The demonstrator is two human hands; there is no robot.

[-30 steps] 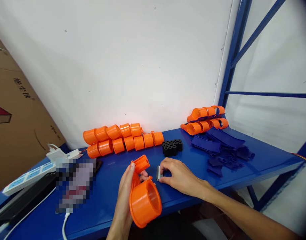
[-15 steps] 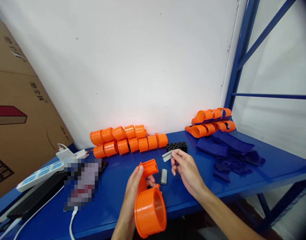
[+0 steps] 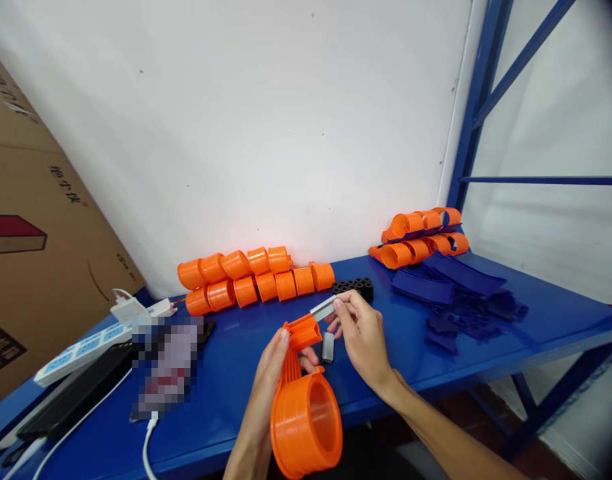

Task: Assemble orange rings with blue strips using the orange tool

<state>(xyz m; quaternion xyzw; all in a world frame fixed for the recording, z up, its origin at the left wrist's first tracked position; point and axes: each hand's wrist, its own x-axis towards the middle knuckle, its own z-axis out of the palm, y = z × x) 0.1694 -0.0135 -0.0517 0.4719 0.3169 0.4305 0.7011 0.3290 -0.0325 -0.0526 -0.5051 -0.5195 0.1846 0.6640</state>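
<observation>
My left hand (image 3: pixel 270 373) grips an orange plastic tape-dispenser frame (image 3: pixel 306 427), with its wide ring toward me and its ribbed narrow end up. Between the thumb and fingers of my right hand (image 3: pixel 361 337) is a grey toothed blade (image 3: pixel 323 309). The blade's far end lies right by the frame's narrow end; whether they touch I cannot tell. Below the right fingers, a second grey strip (image 3: pixel 328 348) rests on the blue table (image 3: pixel 236 373).
Orange ring parts (image 3: pixel 246 291) are stacked in two rows along the wall. Black tubes (image 3: pixel 356 289) stand behind my right hand. Farther right are more orange parts (image 3: pixel 411 253) and blue strips (image 3: pixel 421 287). A power strip (image 3: pixel 81 350), cables and a blurred-out item (image 3: pixel 171 367) lie left.
My right hand has moved left with the toothed blade, bringing it up to the narrow end of the orange frame. The left hand keeps its hold and has shifted little.
</observation>
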